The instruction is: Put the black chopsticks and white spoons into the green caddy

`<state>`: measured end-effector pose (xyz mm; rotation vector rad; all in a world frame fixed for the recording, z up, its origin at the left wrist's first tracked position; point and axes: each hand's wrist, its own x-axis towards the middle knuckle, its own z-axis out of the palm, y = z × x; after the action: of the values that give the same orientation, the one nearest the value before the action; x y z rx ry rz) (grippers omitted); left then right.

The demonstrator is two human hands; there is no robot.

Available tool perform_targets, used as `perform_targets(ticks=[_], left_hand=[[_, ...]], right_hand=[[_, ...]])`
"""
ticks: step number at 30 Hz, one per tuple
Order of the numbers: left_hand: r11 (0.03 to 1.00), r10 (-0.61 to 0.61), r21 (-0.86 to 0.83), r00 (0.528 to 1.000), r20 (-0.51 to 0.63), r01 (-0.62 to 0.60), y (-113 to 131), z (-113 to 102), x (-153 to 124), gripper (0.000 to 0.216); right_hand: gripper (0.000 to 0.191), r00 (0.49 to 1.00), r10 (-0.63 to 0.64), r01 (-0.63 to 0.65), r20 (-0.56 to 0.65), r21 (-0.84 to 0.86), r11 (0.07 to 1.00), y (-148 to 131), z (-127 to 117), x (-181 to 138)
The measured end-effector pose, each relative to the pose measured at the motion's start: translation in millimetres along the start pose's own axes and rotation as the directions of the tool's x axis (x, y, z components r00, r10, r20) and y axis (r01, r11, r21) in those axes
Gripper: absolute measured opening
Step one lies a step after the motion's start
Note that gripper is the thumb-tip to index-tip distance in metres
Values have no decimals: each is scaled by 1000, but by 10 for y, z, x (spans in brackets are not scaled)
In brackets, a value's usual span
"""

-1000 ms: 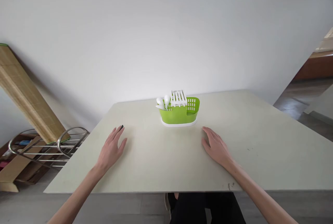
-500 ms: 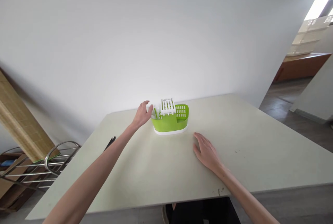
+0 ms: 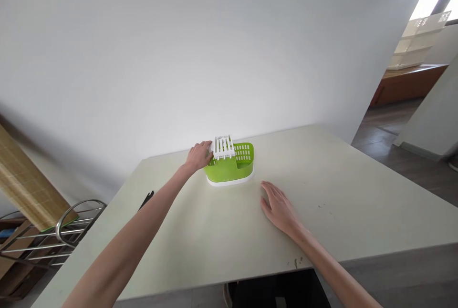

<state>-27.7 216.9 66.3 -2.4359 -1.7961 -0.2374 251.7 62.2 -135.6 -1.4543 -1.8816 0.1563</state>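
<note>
A green plastic utensil caddy (image 3: 221, 172) with slotted walls and a white base stands on the table near the wall. Its white slotted rack (image 3: 223, 147) sits on top at the middle. My left hand (image 3: 198, 155) is at the caddy's left end, fingers curled over the rim beside a bit of white plastic; what they grip is mostly hidden. To the right of the caddy my right hand (image 3: 281, 210) lies on the tabletop, fingers stretched out, holding nothing. A thin black object (image 3: 146, 199) lies on the left, partly covered by my left forearm.
The pale table (image 3: 222, 236) meets a white wall (image 3: 229, 60) at its back edge. A metal rack (image 3: 67, 227) and a rolled bamboo mat (image 3: 28, 174) stand beyond its left edge. A dark seat (image 3: 282, 289) shows below the front edge.
My left hand has closed in on the caddy's left end; its fingers were apart before and now curl over the white pieces there. The right hand stays resting. The view has shifted slightly.
</note>
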Motion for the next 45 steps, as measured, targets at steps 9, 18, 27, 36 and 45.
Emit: perform_targets(ticks=[9,18,27,36,45], left_hand=[[995,3,-94,992,-129,-15,36,54,-50,44],[991,-46,-131,998,-40,40,23,26,-31,53],[993,-7,121,1000,-5,8,127,5,1,38],[999,-32,-38,985,-168,26,48,50,17,27],[914,-329,-383,797,-507,133,-446,-570,89,44]], right_hand=[[42,1000,-14,14,16,-3,1000,36,-20,-10],[44,1000,-10,10,23,7,1000,14,-82,-17],[43,998,14,-14,63,2,1000,-18,-130,-38],[43,997,18,-20,75,27,999,-46,-142,-39],[42,996,19,-23,83,39,999,-46,-149,-50]])
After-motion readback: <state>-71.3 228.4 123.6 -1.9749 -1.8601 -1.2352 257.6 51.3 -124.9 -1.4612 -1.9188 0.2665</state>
